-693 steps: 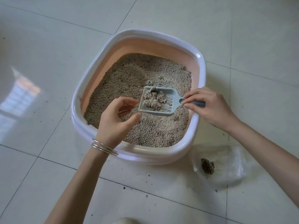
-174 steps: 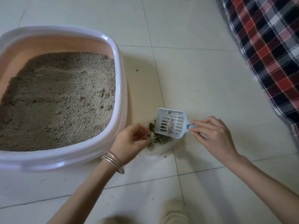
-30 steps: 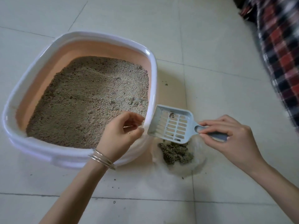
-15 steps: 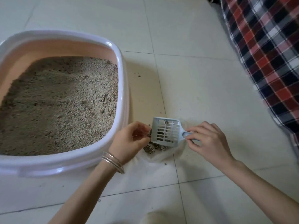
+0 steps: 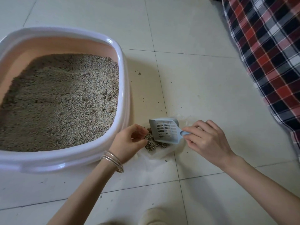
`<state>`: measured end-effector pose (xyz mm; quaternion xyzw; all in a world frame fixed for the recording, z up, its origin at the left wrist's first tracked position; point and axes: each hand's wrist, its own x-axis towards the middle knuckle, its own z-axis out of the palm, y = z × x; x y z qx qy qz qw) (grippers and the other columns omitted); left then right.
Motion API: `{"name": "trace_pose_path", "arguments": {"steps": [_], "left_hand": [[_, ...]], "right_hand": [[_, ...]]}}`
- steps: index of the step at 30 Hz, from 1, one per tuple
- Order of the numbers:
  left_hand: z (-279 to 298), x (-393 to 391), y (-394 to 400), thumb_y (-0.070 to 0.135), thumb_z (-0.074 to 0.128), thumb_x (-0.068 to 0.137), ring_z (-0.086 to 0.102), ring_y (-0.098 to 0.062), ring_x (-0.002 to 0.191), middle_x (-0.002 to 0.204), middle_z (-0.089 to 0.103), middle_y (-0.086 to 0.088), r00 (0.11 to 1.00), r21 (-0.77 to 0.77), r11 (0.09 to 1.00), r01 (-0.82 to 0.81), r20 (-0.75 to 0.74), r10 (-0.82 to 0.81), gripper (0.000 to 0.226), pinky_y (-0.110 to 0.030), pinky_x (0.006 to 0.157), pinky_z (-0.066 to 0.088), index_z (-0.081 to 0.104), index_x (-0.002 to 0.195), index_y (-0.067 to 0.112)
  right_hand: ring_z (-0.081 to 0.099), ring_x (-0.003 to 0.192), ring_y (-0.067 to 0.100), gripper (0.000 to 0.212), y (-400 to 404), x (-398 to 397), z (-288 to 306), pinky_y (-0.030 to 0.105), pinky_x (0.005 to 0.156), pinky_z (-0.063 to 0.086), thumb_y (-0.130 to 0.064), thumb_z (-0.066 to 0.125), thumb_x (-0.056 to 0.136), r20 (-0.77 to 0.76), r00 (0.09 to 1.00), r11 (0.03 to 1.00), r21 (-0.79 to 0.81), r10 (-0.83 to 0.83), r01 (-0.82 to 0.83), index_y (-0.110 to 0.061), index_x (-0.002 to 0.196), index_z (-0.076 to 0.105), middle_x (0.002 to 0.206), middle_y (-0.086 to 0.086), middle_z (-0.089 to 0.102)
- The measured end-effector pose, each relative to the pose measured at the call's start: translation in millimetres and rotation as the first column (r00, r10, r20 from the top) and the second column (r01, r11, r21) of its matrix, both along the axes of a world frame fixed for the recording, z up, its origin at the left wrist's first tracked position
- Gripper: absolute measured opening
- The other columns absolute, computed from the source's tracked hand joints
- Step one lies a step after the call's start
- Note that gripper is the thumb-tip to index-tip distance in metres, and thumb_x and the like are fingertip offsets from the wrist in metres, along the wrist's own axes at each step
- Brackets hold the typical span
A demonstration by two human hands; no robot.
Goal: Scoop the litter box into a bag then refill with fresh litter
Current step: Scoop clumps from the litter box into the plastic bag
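scoop (image 5: 165, 131): tipped over the clumps (image 5: 151, 144) in the bag (image 5: 159, 154), at 3 o'clock of the litter box (image 5: 124, 88).
right hand (image 5: 206, 140): fingers curled round the scoop handle.
left hand (image 5: 129, 142): fingers pinching the bag's edge, i judge.
axis: handle points to 3 o'clock; box lies at 9 o'clock, left hand nearer.
hidden: handle end; bag outline faint; box cut off at 9 o'clock.

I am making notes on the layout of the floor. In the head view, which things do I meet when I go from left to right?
litter box → left hand → scoop → right hand → plaid cloth
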<state>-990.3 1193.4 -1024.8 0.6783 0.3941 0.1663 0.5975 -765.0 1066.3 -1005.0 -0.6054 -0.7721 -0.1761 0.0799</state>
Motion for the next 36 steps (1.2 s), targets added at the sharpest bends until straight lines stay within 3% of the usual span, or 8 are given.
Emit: {"name": "trace_pose_path", "arguments": {"steps": [5, 10, 17, 20, 25, 28, 31, 36], "left_hand": [[11, -2, -1, 0.0, 0.066, 0.076, 0.065, -0.014, 0.086, 0.091, 0.068, -0.003, 0.999, 0.013, 1.0, 0.019, 0.042, -0.02, 0.027, -0.019, 0.081, 0.051, 0.059, 0.08, 0.025], [33, -16, 12, 0.019, 0.065, 0.068, 0.065, -0.007, 0.082, 0.088, 0.068, 0.0, 0.991, 0.051, 0.997, -0.052, 0.127, 0.045, 0.017, -0.013, 0.078, 0.051, 0.061, 0.082, 0.026], [52, -51, 43, 0.012, 0.066, 0.067, 0.063, -0.003, 0.081, 0.086, 0.066, 0.003, 0.945, 0.018, 0.965, -0.261, 0.209, 0.252, 0.02, -0.01, 0.075, 0.05, 0.062, 0.085, 0.021], [47, -69, 56, 0.0, 0.068, 0.076, 0.063, -0.003, 0.08, 0.087, 0.065, 0.003, 0.937, 0.037, 0.946, -0.322, 0.156, 0.313, 0.023, -0.01, 0.074, 0.049, 0.062, 0.086, 0.02], [37, -94, 73, -0.001, 0.067, 0.077, 0.062, 0.004, 0.076, 0.087, 0.066, 0.006, 0.916, 0.064, 0.916, -0.396, 0.087, 0.39, 0.027, -0.008, 0.074, 0.049, 0.061, 0.085, 0.024], [34, -99, 82, 0.0, 0.068, 0.076, 0.062, 0.005, 0.074, 0.086, 0.065, 0.008, 0.909, 0.046, 0.908, -0.416, 0.067, 0.412, 0.026, -0.007, 0.074, 0.048, 0.061, 0.087, 0.022], [30, -100, 91, 0.001, 0.068, 0.076, 0.063, -0.004, 0.081, 0.088, 0.065, 0.006, 0.911, 0.049, 0.91, -0.411, 0.041, 0.409, 0.024, -0.009, 0.075, 0.05, 0.062, 0.088, 0.022], [28, -100, 107, 0.003, 0.068, 0.077, 0.063, -0.006, 0.082, 0.089, 0.066, 0.005, 0.91, 0.056, 0.908, -0.414, 0.026, 0.413, 0.021, -0.007, 0.073, 0.049, 0.063, 0.093, 0.015]], "right_hand": [[0.056, 0.072, 0.018, 0.014, 6, 5, 16, 0.028, 0.061, 0.037, -0.008, 0.066, 0.075, -0.128, 0.991, 0.997, 0.057, -0.047, 0.054, -0.016, 0.063, 0.067, 0.089, -0.006, 0.072], [0.056, 0.069, 0.018, 0.008, 28, 6, 46, 0.035, 0.061, 0.049, -0.012, 0.07, 0.075, -0.36, 0.925, 0.978, 0.115, -0.121, 0.173, -0.013, 0.067, 0.073, 0.086, -0.005, 0.072], [0.056, 0.072, 0.017, 0.004, 106, -23, 75, 0.034, 0.063, 0.051, -0.014, 0.071, 0.075, -0.445, 0.895, 0.989, 0.142, 0.02, 0.048, -0.014, 0.073, 0.075, 0.086, -0.003, 0.072], [0.058, 0.07, 0.02, 0.008, 155, -39, 81, 0.03, 0.062, 0.049, -0.018, 0.067, 0.071, -0.365, 0.928, 0.994, 0.102, 0.072, -0.037, -0.016, 0.07, 0.074, 0.084, -0.005, 0.073], [0.06, 0.07, 0.022, 0.014, 226, -63, 81, 0.024, 0.065, 0.036, -0.025, 0.058, 0.065, -0.113, 0.976, 0.978, -0.078, 0.184, -0.194, -0.023, 0.063, 0.071, 0.077, -0.01, 0.072], [0.06, 0.082, 0.023, 0.006, 262, -76, 86, 0.028, 0.068, 0.032, -0.021, 0.067, 0.068, 0.054, 0.969, 0.941, -0.259, 0.242, -0.22, -0.022, 0.071, 0.073, 0.083, -0.006, 0.073], [0.055, 0.098, 0.018, 0.01, 295, -90, 89, 0.028, 0.074, 0.032, -0.026, 0.064, 0.075, 0.214, 0.932, 0.883, -0.434, 0.293, -0.178, -0.026, 0.081, 0.072, 0.097, -0.009, 0.07], [0.052, 0.095, 0.016, 0.013, 330, -100, 85, 0.032, 0.076, 0.039, -0.024, 0.058, 0.074, 0.394, 0.815, 0.826, -0.538, 0.424, -0.17, -0.024, 0.079, 0.07, 0.094, -0.011, 0.068]]}}
